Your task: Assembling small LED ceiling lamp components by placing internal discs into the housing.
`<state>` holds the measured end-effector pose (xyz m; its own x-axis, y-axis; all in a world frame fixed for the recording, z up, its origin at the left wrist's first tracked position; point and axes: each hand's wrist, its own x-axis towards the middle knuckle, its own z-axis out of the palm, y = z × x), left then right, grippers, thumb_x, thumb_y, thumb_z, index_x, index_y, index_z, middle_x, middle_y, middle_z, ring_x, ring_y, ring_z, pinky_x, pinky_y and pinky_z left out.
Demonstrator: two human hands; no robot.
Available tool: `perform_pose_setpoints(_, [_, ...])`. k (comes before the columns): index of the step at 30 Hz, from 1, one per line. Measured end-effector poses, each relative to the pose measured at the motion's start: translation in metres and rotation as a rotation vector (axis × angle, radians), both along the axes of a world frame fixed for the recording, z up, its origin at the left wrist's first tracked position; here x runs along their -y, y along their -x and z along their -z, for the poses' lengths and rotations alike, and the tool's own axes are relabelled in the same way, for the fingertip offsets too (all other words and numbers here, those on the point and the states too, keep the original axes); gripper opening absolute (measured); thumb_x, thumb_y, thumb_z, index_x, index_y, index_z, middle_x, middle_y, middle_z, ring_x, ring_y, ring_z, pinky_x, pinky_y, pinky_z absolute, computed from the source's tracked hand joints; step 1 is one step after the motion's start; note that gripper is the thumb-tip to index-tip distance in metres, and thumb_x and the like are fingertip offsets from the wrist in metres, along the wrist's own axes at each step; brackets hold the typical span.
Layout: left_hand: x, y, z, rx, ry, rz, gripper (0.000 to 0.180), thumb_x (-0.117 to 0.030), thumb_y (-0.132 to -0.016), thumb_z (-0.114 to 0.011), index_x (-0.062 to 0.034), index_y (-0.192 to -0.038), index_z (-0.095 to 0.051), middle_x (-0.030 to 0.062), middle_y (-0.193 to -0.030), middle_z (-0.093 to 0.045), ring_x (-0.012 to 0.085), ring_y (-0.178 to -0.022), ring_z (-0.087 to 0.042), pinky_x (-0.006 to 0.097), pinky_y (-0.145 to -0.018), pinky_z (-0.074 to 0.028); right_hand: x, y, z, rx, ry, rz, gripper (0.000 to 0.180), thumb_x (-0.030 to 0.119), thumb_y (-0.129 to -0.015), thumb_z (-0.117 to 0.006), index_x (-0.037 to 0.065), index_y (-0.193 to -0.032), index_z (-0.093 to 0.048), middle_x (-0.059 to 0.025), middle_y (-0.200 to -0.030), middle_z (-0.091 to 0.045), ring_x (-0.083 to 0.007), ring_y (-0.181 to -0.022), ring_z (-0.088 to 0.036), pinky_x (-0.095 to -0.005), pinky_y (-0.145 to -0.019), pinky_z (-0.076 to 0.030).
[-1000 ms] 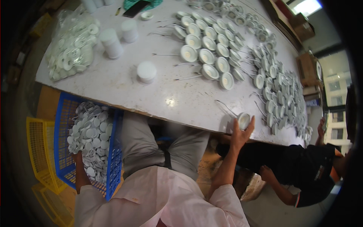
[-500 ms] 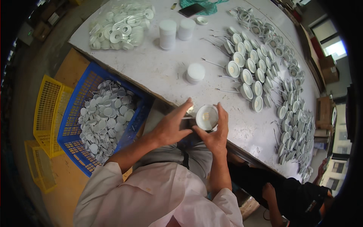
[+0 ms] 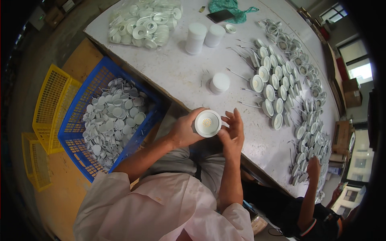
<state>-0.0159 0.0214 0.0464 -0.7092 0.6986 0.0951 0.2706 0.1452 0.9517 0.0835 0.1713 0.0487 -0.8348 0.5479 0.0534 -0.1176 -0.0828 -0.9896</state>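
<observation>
A round white LED downlight [image 3: 208,123] with a ring of small yellow dots at its centre faces up in front of me. My left hand [image 3: 187,129] is closed around its left side, with the fingers partly hidden beneath it. Beside its right rim is my right hand [image 3: 232,131], fingers bent and apart. The thumb tip is at the rim, and I cannot tell if it touches. Past them on the table stands a short stack of white discs [image 3: 220,83]. Many similar downlights [image 3: 268,91] with wires lie in rows to the right.
A blue crate [image 3: 76,140] of small white discs stands left of the table, beside yellow crates [image 3: 52,106]. Taller white stacks [image 3: 196,38], a bag of white rings [image 3: 144,26] and a phone [image 3: 220,16] lie farther back. A co-worker's arm [image 3: 309,193] reaches in at right.
The downlight has shifted left and up, from between both hands into my left hand's grip. My right hand's fingers have loosened from its right side. The co-worker's arm has reached up toward the table.
</observation>
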Motion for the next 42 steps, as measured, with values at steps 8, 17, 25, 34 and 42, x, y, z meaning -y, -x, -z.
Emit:
perform_pose_setpoints(8, [0.013, 0.008, 0.010, 0.139, -0.187, -0.097, 0.080, -0.012, -0.063, -0.085, -0.0037, -0.132, -0.045, 0.0117, -0.122, -0.059, 0.0194, -0.114, -0.056, 0.032, -0.096, -0.045, -0.047, 0.083, 0.001, 0.334, -0.201, 0.291, 0.059, 0.026, -0.082, -0.071, -0.002, -0.129, -0.048, -0.0113, -0.100, -0.059, -0.0149, -0.078, -0.059, -0.0261, -0.062, -0.050])
perform_pose_setpoints(17, [0.026, 0.012, 0.017, 0.182, -0.239, -0.063, 0.083, -0.013, -0.068, -0.085, 0.0026, -0.135, -0.039, 0.0107, -0.124, -0.055, 0.0167, -0.115, -0.053, 0.031, -0.098, -0.044, -0.062, 0.122, 0.024, 0.387, -0.301, 0.261, 0.047, 0.027, -0.077, -0.075, -0.006, -0.108, -0.060, -0.0021, -0.069, -0.055, -0.0101, -0.061, -0.053, -0.0246, -0.056, -0.044])
perform_pose_setpoints(25, [0.022, 0.010, 0.021, 0.136, -0.200, -0.022, 0.083, -0.013, -0.068, -0.085, 0.0026, -0.135, -0.038, 0.0106, -0.124, -0.054, 0.0171, -0.115, -0.053, 0.032, -0.098, -0.044, -0.064, 0.110, 0.028, 0.208, 0.039, 0.317, 0.025, 0.018, -0.084, -0.070, -0.001, -0.099, -0.061, 0.0012, -0.069, -0.054, -0.0063, -0.055, -0.047, -0.0205, -0.050, -0.039])
perform_pose_setpoints(34, [0.011, 0.007, 0.023, 0.206, -0.172, -0.013, 0.082, -0.009, -0.068, -0.084, 0.0028, -0.135, -0.038, 0.0112, -0.125, -0.054, 0.0170, -0.115, -0.053, 0.031, -0.098, -0.044, -0.066, 0.060, 0.019, 0.007, 0.520, 0.290, 0.013, 0.013, -0.091, -0.061, 0.007, -0.084, -0.052, -0.0016, -0.071, -0.057, -0.0101, -0.060, -0.056, -0.0200, -0.052, -0.045])
perform_pose_setpoints(42, [-0.011, 0.002, 0.013, 0.196, -0.119, 0.078, 0.077, -0.001, -0.071, -0.079, 0.0028, -0.136, -0.037, 0.0103, -0.124, -0.054, 0.0171, -0.113, -0.054, 0.031, -0.096, -0.046, -0.053, 0.026, 0.001, 0.024, 0.613, 0.280, 0.008, 0.009, -0.092, -0.058, 0.002, -0.092, -0.055, -0.0061, -0.078, -0.061, -0.0138, -0.068, -0.061, -0.0209, -0.054, -0.048])
